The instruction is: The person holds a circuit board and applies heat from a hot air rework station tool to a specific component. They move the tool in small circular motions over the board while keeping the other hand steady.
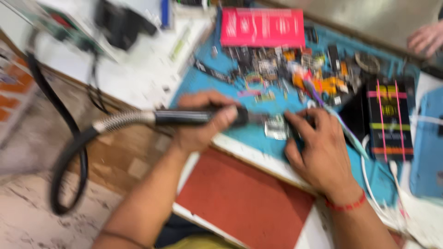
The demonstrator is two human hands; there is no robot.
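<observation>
Pink box [262, 26] at 12 o'clock, lying flat on blue mat [217, 83]. Pile of small parts [304, 69] just below it, blurred. Black box w/ pink bands [390, 117] at 3 o'clock. Red board [244, 198] at 6. Another person's hand [427, 39] at 2, top-right edge.

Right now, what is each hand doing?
Left hand: closed around a black tool handle with a hose.
Right hand: fingers pressed on a small metal part; grip unclear.
</observation>
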